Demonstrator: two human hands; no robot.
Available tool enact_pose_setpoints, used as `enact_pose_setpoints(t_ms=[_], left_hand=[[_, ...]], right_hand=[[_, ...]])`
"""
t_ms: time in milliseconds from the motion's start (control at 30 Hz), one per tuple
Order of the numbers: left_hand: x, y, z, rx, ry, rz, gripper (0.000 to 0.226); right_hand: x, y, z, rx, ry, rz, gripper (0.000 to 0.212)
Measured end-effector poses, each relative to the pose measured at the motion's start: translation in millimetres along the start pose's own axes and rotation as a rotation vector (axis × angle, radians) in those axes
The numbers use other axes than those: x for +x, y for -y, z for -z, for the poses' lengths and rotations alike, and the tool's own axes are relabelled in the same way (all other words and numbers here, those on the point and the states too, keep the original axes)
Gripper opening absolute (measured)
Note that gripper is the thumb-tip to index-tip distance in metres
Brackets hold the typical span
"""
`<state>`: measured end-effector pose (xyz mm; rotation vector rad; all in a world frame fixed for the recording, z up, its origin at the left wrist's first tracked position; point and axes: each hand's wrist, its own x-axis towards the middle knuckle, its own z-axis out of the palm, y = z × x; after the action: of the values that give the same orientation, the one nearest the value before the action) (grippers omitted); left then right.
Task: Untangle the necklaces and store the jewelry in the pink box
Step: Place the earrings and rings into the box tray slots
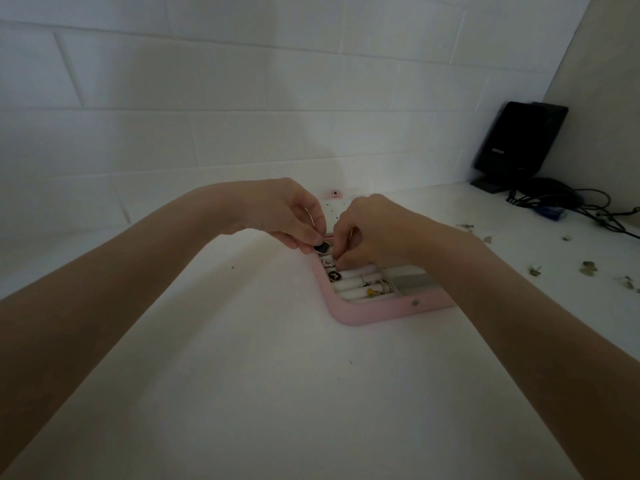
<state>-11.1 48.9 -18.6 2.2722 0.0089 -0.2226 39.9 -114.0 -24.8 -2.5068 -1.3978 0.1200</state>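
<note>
An open pink box [363,315] lies on the white table, its lid [334,209] standing up behind my hands. White ring rolls [349,289] inside hold several rings [379,286] and a round black charm [334,276]. My left hand [284,211] pinches a small black pendant [320,248] just above the box's far left corner. My right hand [370,230] is curled over the rolls, fingertips pinching something small and thin that I cannot make out. A thin chain runs up by each hand.
Small jewelry pieces [588,268] lie scattered on the table to the right. A black speaker [516,147] and tangled black cables [561,202] fill the far right corner. A white brick wall stands close behind the box.
</note>
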Motion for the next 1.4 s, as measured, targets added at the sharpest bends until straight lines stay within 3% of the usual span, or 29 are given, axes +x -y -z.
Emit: enact_pose_setpoints(t_ms=[167, 367, 500, 633, 733, 933, 1033, 1133, 1267, 1400], left_hand=[[-1, -1, -1, 0.001, 0.015, -0.006, 0.008], [-4, -2, -5, 0.006, 0.048, 0.006, 0.009], [-9, -6, -2, -0.025, 0.034, 0.002, 0.007], [-11, -10, -4, -0.095, 0.045, 0.009, 0.009], [-9, -12, -12, -0.118, 0.056, 0.016, 0.010], [-11, -23, -23, 0.271, -0.009, -0.043, 0.005], [-13, -31, -31, 0.567, -0.003, -0.076, 0.006], [-12, -35, -37, 0.707, -0.029, -0.095, 0.013], [-7, -41, -42, 0.780, -0.036, -0.097, 0.013], [-4, -47, -28, 0.546, 0.068, -0.003, 0.005]], right_hand=[[0, -1, -2, -0.028, 0.000, -0.009, 0.011], [-9, -8, 7, 0.229, -0.073, -0.079, 0.009], [-15, -4, 6, 0.338, -0.022, -0.068, 0.009], [-19, -4, 7, 0.705, -0.022, -0.073, 0.011], [-23, -8, 7, 0.755, 0.012, -0.116, 0.009], [-31, -25, 10, 0.746, -0.017, -0.274, 0.011], [-32, -28, 4, 0.750, -0.006, -0.298, 0.010], [-32, -29, 2, 0.750, -0.003, -0.295, 0.011], [-32, -29, 2, 0.737, 0.006, -0.281, 0.010], [-31, -30, 1, 0.736, 0.017, -0.276, 0.012]])
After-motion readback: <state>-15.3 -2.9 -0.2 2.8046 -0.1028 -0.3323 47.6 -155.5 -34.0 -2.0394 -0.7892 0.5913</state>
